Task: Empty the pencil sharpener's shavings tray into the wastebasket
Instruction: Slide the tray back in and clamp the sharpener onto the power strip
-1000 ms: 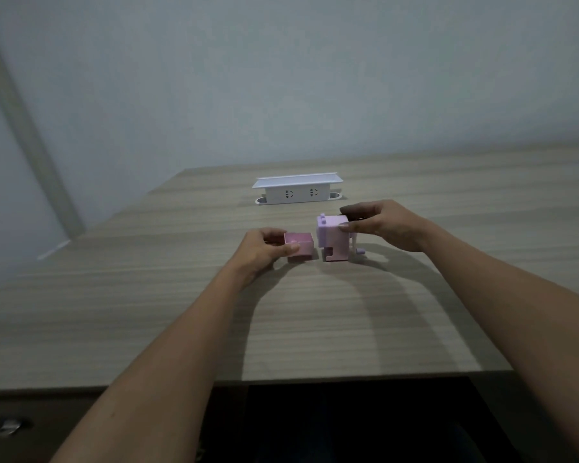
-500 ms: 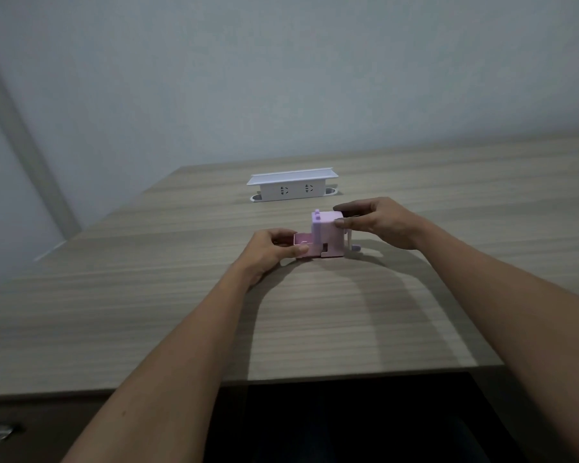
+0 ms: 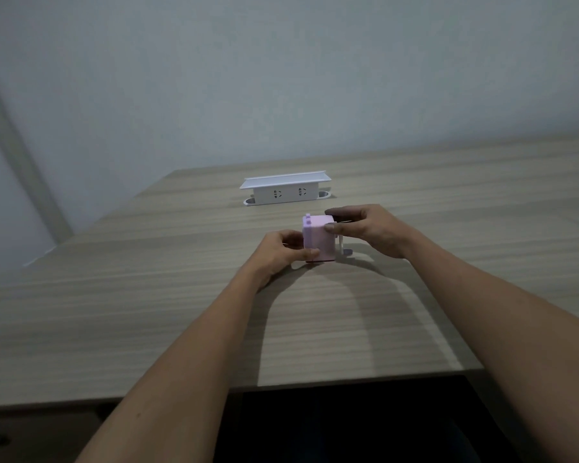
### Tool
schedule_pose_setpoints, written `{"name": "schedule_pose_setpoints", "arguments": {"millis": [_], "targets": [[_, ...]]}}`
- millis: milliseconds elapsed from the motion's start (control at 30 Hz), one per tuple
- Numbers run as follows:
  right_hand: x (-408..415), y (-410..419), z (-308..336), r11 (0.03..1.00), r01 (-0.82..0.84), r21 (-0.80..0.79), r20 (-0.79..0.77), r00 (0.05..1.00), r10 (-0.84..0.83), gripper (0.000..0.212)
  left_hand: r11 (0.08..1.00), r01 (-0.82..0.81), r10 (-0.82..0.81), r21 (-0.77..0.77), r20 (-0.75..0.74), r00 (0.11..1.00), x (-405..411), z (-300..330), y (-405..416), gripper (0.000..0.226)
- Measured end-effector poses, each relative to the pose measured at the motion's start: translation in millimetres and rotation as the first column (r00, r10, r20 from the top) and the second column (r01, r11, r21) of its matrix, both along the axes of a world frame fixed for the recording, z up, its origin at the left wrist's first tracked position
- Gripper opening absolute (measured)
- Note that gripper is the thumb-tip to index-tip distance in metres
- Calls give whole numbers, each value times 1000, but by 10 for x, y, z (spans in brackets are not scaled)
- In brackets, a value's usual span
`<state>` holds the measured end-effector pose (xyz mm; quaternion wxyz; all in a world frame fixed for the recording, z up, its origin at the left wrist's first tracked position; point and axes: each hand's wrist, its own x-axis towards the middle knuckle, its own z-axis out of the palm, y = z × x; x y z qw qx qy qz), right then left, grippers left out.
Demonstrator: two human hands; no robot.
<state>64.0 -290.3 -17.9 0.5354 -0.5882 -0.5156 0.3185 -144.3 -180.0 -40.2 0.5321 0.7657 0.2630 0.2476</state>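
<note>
A small pink pencil sharpener (image 3: 319,238) stands upright on the wooden desk (image 3: 181,295). My right hand (image 3: 368,228) grips its top right from behind, thumb and fingers pinching the body. A pale crank (image 3: 343,247) sticks out on its right side. My left hand (image 3: 281,252) is pressed against the sharpener's lower left face, fingertips on the tray front. The shavings tray sits inside the body and only its dark lower edge (image 3: 320,261) shows. No wastebasket is in view.
A white socket block (image 3: 284,192) with a raised lid stands behind the sharpener near the desk's far edge. The desk's front edge (image 3: 281,387) runs across the lower frame, with a dark gap below it. A grey wall rises behind.
The pink tray, held apart to the left of the sharpener a second ago, has been slid by my left hand into the sharpener's body. My right hand kept its hold.
</note>
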Motion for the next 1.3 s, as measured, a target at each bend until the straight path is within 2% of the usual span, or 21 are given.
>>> {"name": "schedule_pose_setpoints", "arguments": {"millis": [200, 533, 800, 1000, 1300], "targets": [[42, -75, -106, 1000, -13, -27, 69, 998, 15, 55, 1000, -17, 18, -13, 108, 994, 19, 64, 14, 54], [239, 78, 141, 1000, 7, 24, 82, 997, -9, 46, 999, -42, 39, 22, 129, 991, 328, 292, 169, 50], [589, 517, 245, 997, 40, 69, 9, 999, -40, 45, 996, -67, 60, 52, 120, 991, 741, 429, 616, 52], [824, 892, 251, 998, 29, 56, 32, 999, -30, 45, 995, -86, 80, 49, 118, 990, 972, 414, 967, 54], [1079, 1503, 119, 999, 19, 45, 5, 1000, -19, 47, 995, -92, 95, -27, 157, 983, 1240, 277, 1500, 50]]}}
